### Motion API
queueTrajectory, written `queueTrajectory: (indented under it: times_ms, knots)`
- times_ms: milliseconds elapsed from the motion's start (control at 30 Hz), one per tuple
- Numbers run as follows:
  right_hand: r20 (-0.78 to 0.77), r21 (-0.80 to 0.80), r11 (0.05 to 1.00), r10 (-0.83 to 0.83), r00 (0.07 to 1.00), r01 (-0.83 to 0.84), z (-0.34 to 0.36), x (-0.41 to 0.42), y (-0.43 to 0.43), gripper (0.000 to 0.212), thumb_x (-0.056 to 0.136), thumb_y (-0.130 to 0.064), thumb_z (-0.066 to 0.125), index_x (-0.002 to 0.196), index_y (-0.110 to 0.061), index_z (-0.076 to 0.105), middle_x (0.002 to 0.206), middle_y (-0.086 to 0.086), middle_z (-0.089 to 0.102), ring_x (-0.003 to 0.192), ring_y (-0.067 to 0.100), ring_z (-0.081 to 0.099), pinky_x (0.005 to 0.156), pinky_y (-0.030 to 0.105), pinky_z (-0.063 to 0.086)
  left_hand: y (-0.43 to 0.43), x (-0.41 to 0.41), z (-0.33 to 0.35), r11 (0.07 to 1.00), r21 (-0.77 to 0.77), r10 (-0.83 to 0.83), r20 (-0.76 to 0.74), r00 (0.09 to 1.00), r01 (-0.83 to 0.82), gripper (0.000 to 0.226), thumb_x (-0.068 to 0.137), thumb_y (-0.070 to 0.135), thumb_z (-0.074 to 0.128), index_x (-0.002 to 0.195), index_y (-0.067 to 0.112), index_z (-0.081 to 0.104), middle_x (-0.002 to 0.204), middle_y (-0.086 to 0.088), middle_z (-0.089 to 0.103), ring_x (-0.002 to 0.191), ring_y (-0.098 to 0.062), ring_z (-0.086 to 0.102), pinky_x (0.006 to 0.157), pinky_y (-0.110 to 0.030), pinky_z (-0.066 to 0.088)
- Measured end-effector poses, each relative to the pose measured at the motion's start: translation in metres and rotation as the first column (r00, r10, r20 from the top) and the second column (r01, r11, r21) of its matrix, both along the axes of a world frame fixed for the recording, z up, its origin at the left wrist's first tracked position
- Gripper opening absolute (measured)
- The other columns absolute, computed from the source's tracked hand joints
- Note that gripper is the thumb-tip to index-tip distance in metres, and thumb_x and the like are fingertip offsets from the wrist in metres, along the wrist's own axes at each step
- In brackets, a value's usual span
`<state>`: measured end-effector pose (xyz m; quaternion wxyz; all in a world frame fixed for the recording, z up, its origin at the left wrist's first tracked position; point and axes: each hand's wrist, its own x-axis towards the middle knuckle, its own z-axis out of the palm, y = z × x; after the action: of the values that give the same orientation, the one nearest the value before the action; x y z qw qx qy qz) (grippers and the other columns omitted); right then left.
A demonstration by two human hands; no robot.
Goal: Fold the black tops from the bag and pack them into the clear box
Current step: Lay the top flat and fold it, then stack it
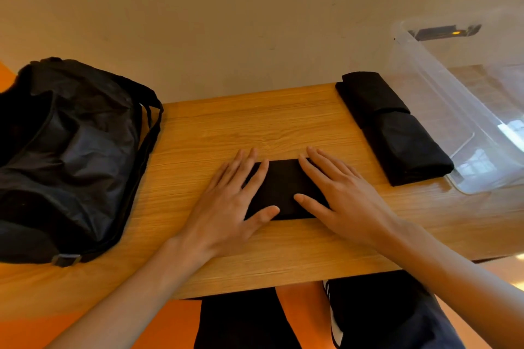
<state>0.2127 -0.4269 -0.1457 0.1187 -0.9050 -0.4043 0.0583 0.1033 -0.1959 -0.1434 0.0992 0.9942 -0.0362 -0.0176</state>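
Head view: I am judging this the final smoothing of a fold.
Hands: left hand (226, 201) and right hand (343, 201) lying spread, pressing down.
Black top (283, 190): lying folded under both hands.
Clear box (459, 110): standing beyond the right hand; next move is probably calling for a lift there.

top (283, 190): black, folded to a small flat rectangle, mid-table (212, 127) | two folded tops (391, 122): end to end, just beside box | box (425, 71): clear, open-topped, right | bag (71, 150): black, slumped, left

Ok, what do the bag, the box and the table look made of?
Bag: thin black synthetic, probably nylon; it crinkles with a faint sheen. Clear box: transparent hard plastic, glossy, showing reflections. Table: light wood or wood-look laminate, visible grain, matt.
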Motion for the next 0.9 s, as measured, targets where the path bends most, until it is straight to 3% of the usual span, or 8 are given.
queueTrajectory:
  times_ms: [167,267,333,433,567,767,833,900]
  knots:
    - [0.017,0.143,0.990,-0.005,1.000,0.002,0.003,-0.003,-0.021,0.081,0.097,-0.078,0.022,0.162,-0.034,0.002,0.171,-0.005,-0.004,0.156,0.008,-0.009,0.127,0.035,0.006,0.000,-0.036,0.002,0.994,-0.086,0.070,0.113,0.991,-0.060,0.079,0.100,0.074,0.017,0.164,0.031,0.001,0.171,0.006,-0.013,0.157,-0.012,-0.013,0.126,-0.038,0.008]
    - [0.115,0.056,0.987,0.142,0.983,-0.149,-0.001,-0.014,-0.015,0.073,0.101,-0.073,0.024,0.162,-0.041,0.003,0.172,0.003,-0.006,0.157,0.017,-0.013,0.125,0.036,0.000,-0.012,-0.047,-0.005,1.000,-0.025,-0.010,0.148,0.989,0.014,0.066,0.104,0.064,0.026,0.163,0.040,0.010,0.172,0.003,-0.004,0.159,-0.021,0.000,0.123,-0.043,0.021]
    - [0.115,0.031,0.989,0.141,0.983,-0.145,-0.010,-0.021,-0.011,0.070,0.101,-0.072,0.024,0.161,-0.044,0.002,0.171,0.004,-0.008,0.157,0.020,-0.016,0.124,0.039,0.002,-0.013,-0.042,-0.009,0.999,-0.038,0.011,0.166,0.986,-0.005,0.065,0.102,0.056,0.038,0.162,0.040,0.017,0.172,-0.003,0.005,0.157,-0.026,0.016,0.120,-0.045,0.032]
    - [0.137,0.121,0.989,0.066,0.988,-0.083,-0.016,-0.026,-0.010,0.066,0.102,-0.065,0.031,0.162,-0.040,0.017,0.171,0.010,0.005,0.158,0.028,-0.003,0.123,0.046,0.017,-0.009,-0.029,-0.011,0.999,-0.049,0.009,0.184,0.983,0.000,0.077,0.092,0.037,0.066,0.160,0.033,0.030,0.169,-0.010,0.018,0.148,-0.031,0.037,0.113,-0.046,0.044]
    - [0.267,0.158,0.974,0.115,0.957,-0.161,-0.019,-0.023,-0.014,0.056,0.104,-0.050,0.040,0.156,-0.029,0.040,0.166,0.014,0.025,0.157,0.029,0.014,0.124,0.045,0.018,0.001,-0.014,-0.009,0.995,0.017,-0.097,0.186,0.978,0.096,0.083,0.086,0.021,0.075,0.158,0.029,0.036,0.168,-0.013,0.023,0.143,-0.031,0.045,0.110,-0.043,0.047]
    - [0.263,0.100,0.990,0.065,0.963,-0.094,-0.014,-0.012,-0.016,0.058,0.103,-0.058,0.039,0.153,-0.029,0.043,0.160,0.009,0.040,0.153,0.024,0.028,0.123,0.042,0.022,0.014,0.024,-0.010,0.979,0.143,-0.169,0.182,0.969,0.144,0.088,0.091,0.010,0.073,0.160,0.033,0.026,0.170,-0.010,0.016,0.152,-0.033,0.030,0.108,-0.050,0.049]
    - [0.181,0.200,0.980,-0.026,0.983,-0.011,-0.006,-0.008,-0.015,0.058,0.101,-0.063,0.038,0.145,-0.028,0.054,0.156,0.005,0.046,0.149,0.021,0.035,0.121,0.042,0.029,0.015,0.042,-0.008,0.979,0.146,-0.167,0.160,0.973,0.144,0.090,0.091,0.008,0.073,0.161,0.036,0.023,0.171,-0.009,0.010,0.153,-0.034,0.026,0.106,-0.053,0.050]
    - [0.085,0.341,0.933,-0.150,0.985,0.113,0.004,0.003,-0.011,0.051,0.102,-0.057,0.040,0.135,-0.026,0.065,0.147,0.001,0.056,0.140,0.017,0.045,0.114,0.041,0.038,0.022,0.059,-0.004,0.967,0.151,-0.223,0.110,0.969,0.205,0.083,0.098,0.021,0.064,0.161,0.042,0.014,0.172,-0.004,-0.004,0.157,-0.030,0.010,0.114,-0.055,0.041]
